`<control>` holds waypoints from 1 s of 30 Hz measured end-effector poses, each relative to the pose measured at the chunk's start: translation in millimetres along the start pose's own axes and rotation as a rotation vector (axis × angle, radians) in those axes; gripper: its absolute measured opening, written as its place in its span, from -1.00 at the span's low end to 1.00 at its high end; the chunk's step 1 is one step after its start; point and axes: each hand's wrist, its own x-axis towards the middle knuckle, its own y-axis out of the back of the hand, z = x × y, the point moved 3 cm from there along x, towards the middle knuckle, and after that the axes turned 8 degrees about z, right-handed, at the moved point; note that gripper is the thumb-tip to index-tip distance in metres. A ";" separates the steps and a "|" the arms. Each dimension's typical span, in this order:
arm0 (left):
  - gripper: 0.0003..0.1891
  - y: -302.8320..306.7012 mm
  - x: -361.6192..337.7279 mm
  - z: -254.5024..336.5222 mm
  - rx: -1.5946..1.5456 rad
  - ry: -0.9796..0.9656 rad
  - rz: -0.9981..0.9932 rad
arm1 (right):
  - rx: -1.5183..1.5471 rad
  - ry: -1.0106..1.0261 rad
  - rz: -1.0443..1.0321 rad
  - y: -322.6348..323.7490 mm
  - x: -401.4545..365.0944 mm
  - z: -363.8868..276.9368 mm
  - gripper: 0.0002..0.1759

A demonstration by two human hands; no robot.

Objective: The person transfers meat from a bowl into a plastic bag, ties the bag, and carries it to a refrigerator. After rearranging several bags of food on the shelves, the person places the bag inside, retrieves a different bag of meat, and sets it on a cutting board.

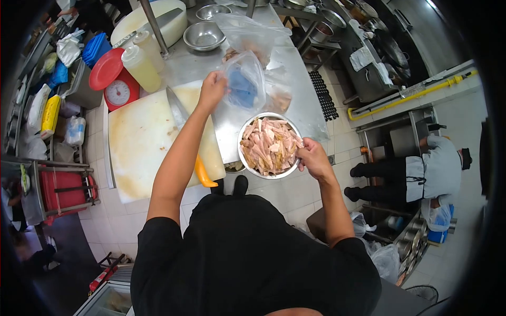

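Observation:
My right hand grips the rim of a round metal bowl heaped with sliced meat strips, held over the table's near edge. My left hand is closed on the edge of a clear plastic bag; something blue shows through it. Behind that bag lie another clear bag with brownish contents and a smaller bag with pale contents. To the left, a knife with an orange handle rests across a stained white cutting board.
A red dial scale, squeeze bottles and metal bowls stand at the back of the steel table. A post rises near the bottles. At the right, a co-worker bends over beside shelving.

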 end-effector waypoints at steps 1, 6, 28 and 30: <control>-0.80 -7.5 5.3 -1.7 -0.048 0.098 -0.035 | -0.003 -0.009 0.004 7.9 -0.6 -1.3 -0.86; -0.79 -68.9 5.1 50.5 -0.162 0.181 -0.152 | 0.075 0.014 0.094 33.0 -20.1 -24.6 -0.86; -0.69 -165.3 -16.6 93.7 0.476 -0.411 -0.596 | 0.254 0.022 0.223 113.1 -52.3 36.5 -0.96; -0.66 -169.7 -33.8 73.2 0.407 -0.398 -0.626 | 0.235 0.024 0.194 123.5 -47.5 40.9 -0.96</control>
